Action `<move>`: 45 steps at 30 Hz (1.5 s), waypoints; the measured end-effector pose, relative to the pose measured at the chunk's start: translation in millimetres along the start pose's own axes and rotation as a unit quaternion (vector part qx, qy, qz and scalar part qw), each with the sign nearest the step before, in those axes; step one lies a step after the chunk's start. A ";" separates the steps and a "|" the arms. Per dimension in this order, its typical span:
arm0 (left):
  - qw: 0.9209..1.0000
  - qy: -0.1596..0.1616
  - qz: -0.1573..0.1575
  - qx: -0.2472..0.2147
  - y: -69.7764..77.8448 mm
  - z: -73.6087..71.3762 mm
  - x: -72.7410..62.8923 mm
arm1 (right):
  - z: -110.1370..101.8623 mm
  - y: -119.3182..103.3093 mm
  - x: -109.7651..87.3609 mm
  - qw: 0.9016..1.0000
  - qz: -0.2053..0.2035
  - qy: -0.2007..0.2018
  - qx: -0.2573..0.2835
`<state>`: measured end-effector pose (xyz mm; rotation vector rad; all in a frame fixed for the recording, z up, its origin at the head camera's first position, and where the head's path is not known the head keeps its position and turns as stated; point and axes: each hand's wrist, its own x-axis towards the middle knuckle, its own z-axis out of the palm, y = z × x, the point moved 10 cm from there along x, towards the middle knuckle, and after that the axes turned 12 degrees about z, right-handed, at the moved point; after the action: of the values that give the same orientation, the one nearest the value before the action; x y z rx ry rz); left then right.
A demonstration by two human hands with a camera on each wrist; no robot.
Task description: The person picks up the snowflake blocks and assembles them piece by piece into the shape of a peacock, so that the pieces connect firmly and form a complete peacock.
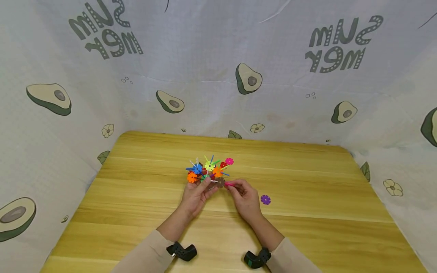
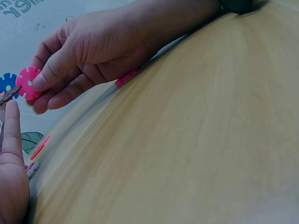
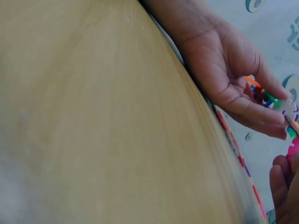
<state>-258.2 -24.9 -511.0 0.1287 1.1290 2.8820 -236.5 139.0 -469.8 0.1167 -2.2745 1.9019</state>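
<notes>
My left hand [image 1: 195,200] holds a cluster of interlocked notched plastic discs [image 1: 209,165], blue, yellow, orange, green and other colours, above the table. The thumb lies over its near side. Between thumb and fingers of my right hand [image 1: 248,201] a pink notched disc [image 2: 27,83] is pinched, its edge at a brown disc [image 1: 220,182] on the cluster's right side. In the right wrist view, a white disc [image 3: 286,108] sits by the left fingertips, and part of the cluster is hidden behind that hand.
A loose purple disc [image 1: 265,199] lies on the wooden table [image 1: 307,182], right of my right hand. Both wrist views show several thin coloured pieces [image 3: 232,141] low along the tabletop. A printed curtain [image 1: 205,57] rises behind the table.
</notes>
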 end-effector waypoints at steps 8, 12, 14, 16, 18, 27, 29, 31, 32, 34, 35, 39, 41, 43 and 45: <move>1.000 -0.008 0.001 0.011 0.0 -0.1 -0.8 | 0.4 -9.1 -0.9 0.996 -0.044 0.024 -0.072; 1.000 -0.006 0.002 0.018 -0.5 -0.2 -1.3 | -1.1 -15.5 -2.9 0.991 -0.076 0.044 -0.102; 1.000 -0.005 0.003 0.022 -0.8 0.1 -1.6 | -2.2 -18.3 -3.9 0.989 -0.086 0.051 -0.113; 1.000 -0.009 0.004 0.030 -1.0 0.9 -1.8 | -3.0 -19.7 -4.7 0.988 -0.091 0.052 -0.116; 0.999 -0.013 0.002 0.037 -1.7 1.3 -2.0 | -3.1 -20.4 -5.4 0.987 -0.097 0.046 -0.116; 0.998 -0.003 0.003 0.055 -0.9 -2.2 -3.4 | 0.5 -15.1 -5.9 0.988 -0.076 0.010 -0.131; 0.998 0.002 0.009 0.055 0.7 -3.3 -2.7 | 0.0 -12.0 -2.8 0.988 -0.048 -0.004 -0.148; 0.998 0.004 0.013 0.056 2.1 -3.8 -1.8 | -2.6 -6.7 2.1 0.987 -0.012 -0.026 -0.159; 0.998 0.005 0.014 0.054 2.7 -3.8 -1.3 | -5.1 -3.9 5.2 0.986 0.008 -0.038 -0.160; 0.998 0.007 0.012 0.053 3.0 -4.5 -0.9 | -12.9 1.3 11.6 0.983 0.046 -0.061 -0.167; 0.998 0.008 0.011 0.055 3.3 -4.8 -0.7 | -17.6 3.9 14.8 0.980 0.063 -0.072 -0.176; 0.999 0.007 0.006 0.048 3.2 -4.9 -0.3 | -34.2 13.3 22.5 0.952 0.118 -0.136 -0.248; 0.999 0.003 0.004 0.043 3.3 -3.8 -0.6 | -37.6 17.0 21.3 0.928 0.128 -0.183 -0.300; 0.999 -0.001 0.001 0.038 2.8 -3.2 -0.8 | -39.1 19.8 18.0 0.902 0.131 -0.226 -0.344; 0.999 -0.005 0.000 0.034 2.3 -2.7 -1.0 | -39.1 20.9 14.9 0.882 0.127 -0.253 -0.378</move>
<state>-257.5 -28.5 -511.5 0.1444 1.2255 2.8406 -251.4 182.0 -480.7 0.2363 -3.3589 0.9845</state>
